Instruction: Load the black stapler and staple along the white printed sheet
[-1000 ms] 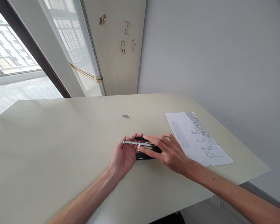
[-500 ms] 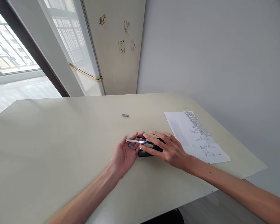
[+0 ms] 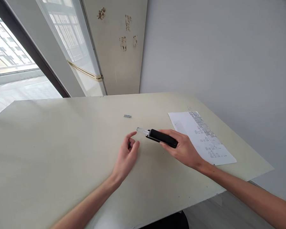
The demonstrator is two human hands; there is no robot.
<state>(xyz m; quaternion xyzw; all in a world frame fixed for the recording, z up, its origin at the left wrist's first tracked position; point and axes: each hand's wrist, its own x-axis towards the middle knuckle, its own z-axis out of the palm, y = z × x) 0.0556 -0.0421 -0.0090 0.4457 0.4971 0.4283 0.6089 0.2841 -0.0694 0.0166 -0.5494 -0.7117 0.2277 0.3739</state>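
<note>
My right hand [image 3: 183, 148] is wrapped round a black stapler [image 3: 163, 138], held above the table. From its front end the shiny metal magazine [image 3: 143, 130] sticks out to the left. Close to the magazine's tip is my left hand [image 3: 127, 154], its fingers curled in and the index finger reaching toward the metal. A small dark grey piece [image 3: 129, 145] shows inside the curled fingers; it is the strip of staples that lay on the palm earlier, mostly hidden now. Another grey staple strip [image 3: 127, 116] lies on the table beyond my hands.
A printed sheet of paper [image 3: 200, 136] lies to the right on the pale table [image 3: 62, 152]. At the back stands a fridge [image 3: 119, 70] with brown stains on its side, beside a grey wall [image 3: 216, 57]. Something black [image 3: 171, 221] shows below the table's front edge.
The stapler has been raised and turned, its black top now facing me. My left fingers have curled from an open palm over the staple strip.
</note>
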